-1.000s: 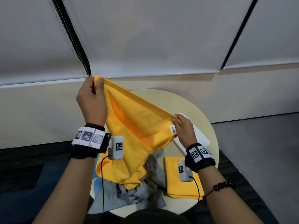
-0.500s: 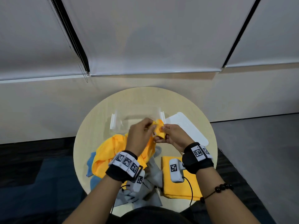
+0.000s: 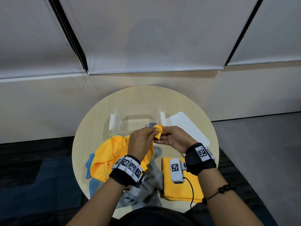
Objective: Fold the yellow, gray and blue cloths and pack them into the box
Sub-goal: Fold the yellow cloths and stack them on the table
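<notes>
Between my hands: bunched corner of the loose yellow cloth point(image 3: 105, 154), pinched by left hand point(image 3: 140, 142) and right hand point(image 3: 172, 139).
Cloth's run: trails back toward me, leftward, under my left wrist.
Box point(image 3: 114, 121): just beyond both hands.

orange-yellow cloth point(image 3: 106, 154) and a folded one point(image 3: 180, 188), gray cloth point(image 3: 151, 181), light blue cloth point(image 3: 91, 173), clear box point(image 3: 135, 123), white lid point(image 3: 189, 128), pale wood table point(image 3: 146, 98), black wristbands point(image 3: 201, 160) with checkered black-and-white tags.

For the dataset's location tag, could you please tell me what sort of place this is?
Probably an office or lab corner: a round table stands near a plain wall, drawn roller blinds hang above it, and the floor looks dark and carpet-like.
</notes>
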Demonstrator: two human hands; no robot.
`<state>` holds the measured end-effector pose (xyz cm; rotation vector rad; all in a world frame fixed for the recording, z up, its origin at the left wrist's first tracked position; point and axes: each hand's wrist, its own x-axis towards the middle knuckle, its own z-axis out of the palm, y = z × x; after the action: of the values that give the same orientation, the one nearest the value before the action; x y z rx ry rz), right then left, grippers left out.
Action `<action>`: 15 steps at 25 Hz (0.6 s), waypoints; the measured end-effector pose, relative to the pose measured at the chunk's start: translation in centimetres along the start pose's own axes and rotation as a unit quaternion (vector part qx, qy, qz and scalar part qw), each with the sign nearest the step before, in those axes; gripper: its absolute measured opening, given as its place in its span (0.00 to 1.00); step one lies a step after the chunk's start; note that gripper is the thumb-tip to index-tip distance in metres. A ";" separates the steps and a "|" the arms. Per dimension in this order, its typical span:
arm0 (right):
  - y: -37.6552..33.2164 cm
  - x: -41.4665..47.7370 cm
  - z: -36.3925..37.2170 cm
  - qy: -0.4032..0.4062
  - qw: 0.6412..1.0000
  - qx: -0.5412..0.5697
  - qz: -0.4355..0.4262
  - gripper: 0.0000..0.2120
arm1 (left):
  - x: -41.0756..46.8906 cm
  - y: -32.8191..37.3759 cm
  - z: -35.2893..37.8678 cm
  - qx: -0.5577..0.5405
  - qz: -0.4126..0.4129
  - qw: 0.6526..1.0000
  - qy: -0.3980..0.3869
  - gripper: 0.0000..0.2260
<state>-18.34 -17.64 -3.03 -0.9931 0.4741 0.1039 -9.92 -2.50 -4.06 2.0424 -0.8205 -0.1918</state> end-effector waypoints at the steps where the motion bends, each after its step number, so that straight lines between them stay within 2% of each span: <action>1: 0.0 0.1 0.0 0.001 1.000 -0.005 -0.001 0.14 | 0.2 -0.1 0.0 -0.010 -0.002 1.000 0.009 0.07; 5: 0.1 0.2 -0.1 0.011 1.000 -0.010 -0.003 0.10 | 0.6 -0.2 0.1 -0.007 0.009 0.999 0.040 0.05; 7: 0.2 0.3 0.0 0.005 1.000 -0.027 -0.012 0.11 | 0.8 -0.1 0.1 -0.014 0.009 0.999 0.043 0.01; 9: 0.2 0.5 0.2 0.005 0.999 -0.037 -0.027 0.13 | 0.9 -0.1 0.0 -0.023 0.012 0.999 0.036 0.03; 11: 0.3 0.6 0.3 0.011 0.998 -0.039 -0.040 0.13 | 1.0 -0.4 -0.1 -0.038 0.019 0.999 0.022 0.01; 15: 0.3 0.8 0.1 0.029 0.999 -0.021 -0.038 0.11 | 0.8 -0.9 -0.4 -0.068 0.027 0.997 -0.011 0.08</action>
<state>-17.70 -17.46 -3.52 -1.0557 0.4884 0.0168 -8.76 -2.37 -4.41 1.8925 -0.8526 -0.2336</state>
